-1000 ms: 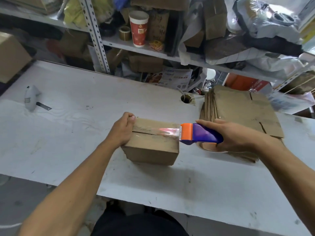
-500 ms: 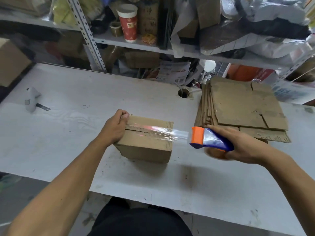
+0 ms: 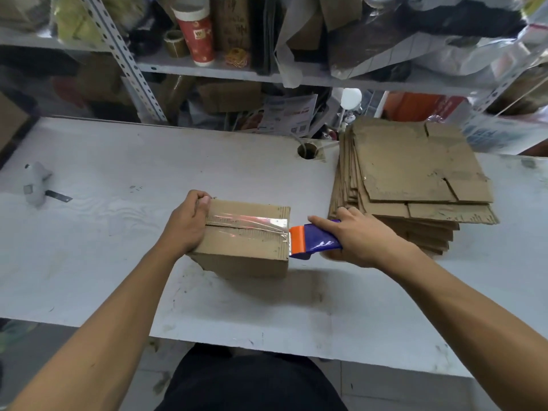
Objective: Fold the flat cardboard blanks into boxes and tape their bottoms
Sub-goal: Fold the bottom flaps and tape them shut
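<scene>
Head view: left hand (image 3: 185,225) grips box (image 3: 246,244) left edge; right hand (image 3: 360,240) holds tape dispenser (image 3: 311,241) at right edge.

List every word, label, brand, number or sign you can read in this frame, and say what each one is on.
None reads fully.
Red paper cup on the shelf: a small white logo, perhaps "W", too blurred to be sure.
Brown carton behind the cup: dark handwritten marks, illegible.
Printed leaflets below the shelf: print too small to read.
Box, tape dispenser, stack of flat blanks: no text visible.
</scene>
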